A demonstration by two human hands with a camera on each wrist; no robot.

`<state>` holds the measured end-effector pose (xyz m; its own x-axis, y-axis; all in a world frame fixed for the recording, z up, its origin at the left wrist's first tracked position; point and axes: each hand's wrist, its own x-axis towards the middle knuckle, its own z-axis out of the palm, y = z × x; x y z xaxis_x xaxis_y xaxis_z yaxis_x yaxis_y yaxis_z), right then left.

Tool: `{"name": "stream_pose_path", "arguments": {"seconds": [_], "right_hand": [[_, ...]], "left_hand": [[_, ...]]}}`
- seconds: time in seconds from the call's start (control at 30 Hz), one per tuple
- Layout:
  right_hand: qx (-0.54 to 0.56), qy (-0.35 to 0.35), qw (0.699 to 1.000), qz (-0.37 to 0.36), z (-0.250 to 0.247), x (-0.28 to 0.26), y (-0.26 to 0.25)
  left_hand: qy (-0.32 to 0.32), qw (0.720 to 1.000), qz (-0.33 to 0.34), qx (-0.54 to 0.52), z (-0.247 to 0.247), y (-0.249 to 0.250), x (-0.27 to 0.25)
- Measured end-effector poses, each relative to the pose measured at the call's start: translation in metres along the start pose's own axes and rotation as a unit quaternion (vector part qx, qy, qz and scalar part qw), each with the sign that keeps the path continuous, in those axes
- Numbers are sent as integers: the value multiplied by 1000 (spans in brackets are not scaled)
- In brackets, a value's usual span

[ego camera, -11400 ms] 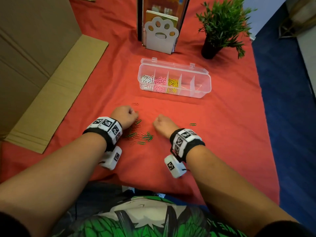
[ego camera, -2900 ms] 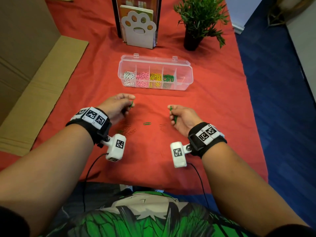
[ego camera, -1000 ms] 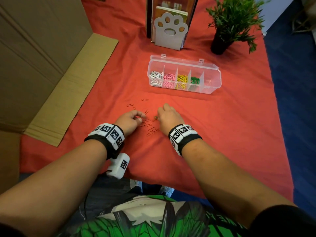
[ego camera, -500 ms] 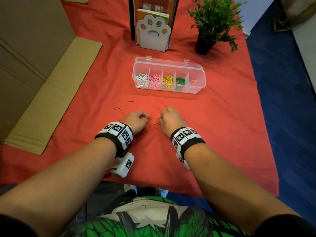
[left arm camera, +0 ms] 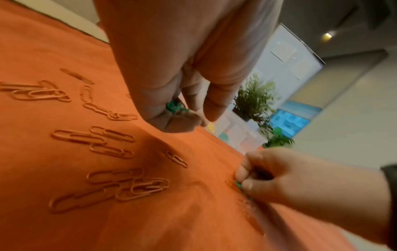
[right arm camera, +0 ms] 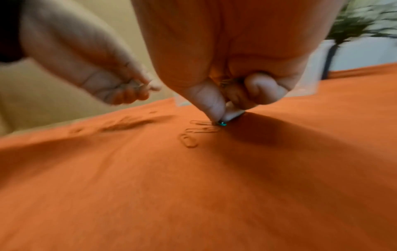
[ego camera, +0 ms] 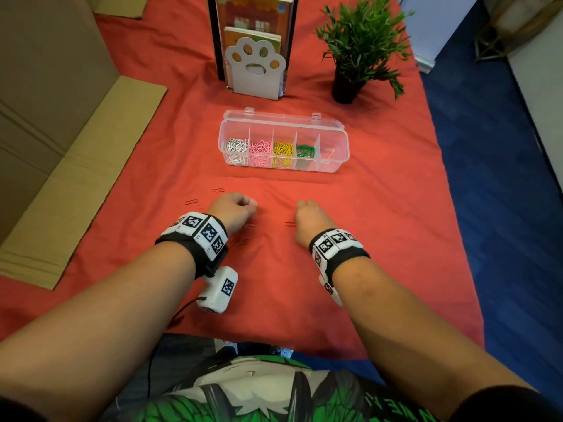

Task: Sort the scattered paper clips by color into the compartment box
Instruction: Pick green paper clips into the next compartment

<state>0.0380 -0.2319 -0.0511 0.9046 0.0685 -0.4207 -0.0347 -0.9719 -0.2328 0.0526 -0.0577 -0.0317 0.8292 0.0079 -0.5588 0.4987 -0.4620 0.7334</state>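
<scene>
The right hand (ego camera: 309, 217) is low on the surface (ego camera: 380, 239), knuckles up, wrist bent down. In the right wrist view its thumb and first finger are closed in a pinch on a green clip (right arm camera: 222, 124) that touches the cloth; the other fingers are curled into the palm. This clip lies against the end of some orange clips (right arm camera: 200, 130), so the pinch must take only the green one.

The left hand (ego camera: 236, 210) is just beside it, toward 9 o'clock, also knuckles up and a little above the cloth. Its fingers are curled, and the left wrist view shows a small bunch of green clips (left arm camera: 175, 107) held inside them.

Around and under the left hand more orange clips (left arm camera: 111, 141) lie flat and scattered, their long axes pointing many ways. A few more lie toward 10 o'clock from it (ego camera: 217, 190).

The box (ego camera: 332, 132) stands at 12 o'clock from both hands, well apart from them, lid open, its long axis going from 9 to 3 o'clock. From the 9 o'clock end the compartments hold white, pink, yellow and green clips; the green compartment (ego camera: 306, 150) is the fourth, and the last seems to hold only one or two clips. The right hand is somewhat nearer to the green compartment, I judge, so the carry goes straight forward, a little toward 12 o'clock.
</scene>
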Motion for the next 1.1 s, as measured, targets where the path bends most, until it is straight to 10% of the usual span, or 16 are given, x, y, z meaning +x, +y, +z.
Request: {"name": "stream_pose_path", "arguments": {"seconds": [0.27,0.57,0.8,0.9,1.0,1.1], "right_hand": [[54,36,998,1,-10,-9,35],[-95,29,991,-84,-7,-13,19],[1,-19,1000,10,-9,-4,46],[220,-14,973,67,-19,3,52],[478,0,872,108,-38,5,49],[624,21,772,123,-61,3,45]], "left_hand": [[-10,948,128,291,34,5,-4],[-64,886,236,394,56,8,-2],[-39,875,237,420,48,-4,4],[-5,934,161,319,43,7,8],[-51,999,16,6,39,35,15],[-103,952,-69,-280,33,70,18]]}}
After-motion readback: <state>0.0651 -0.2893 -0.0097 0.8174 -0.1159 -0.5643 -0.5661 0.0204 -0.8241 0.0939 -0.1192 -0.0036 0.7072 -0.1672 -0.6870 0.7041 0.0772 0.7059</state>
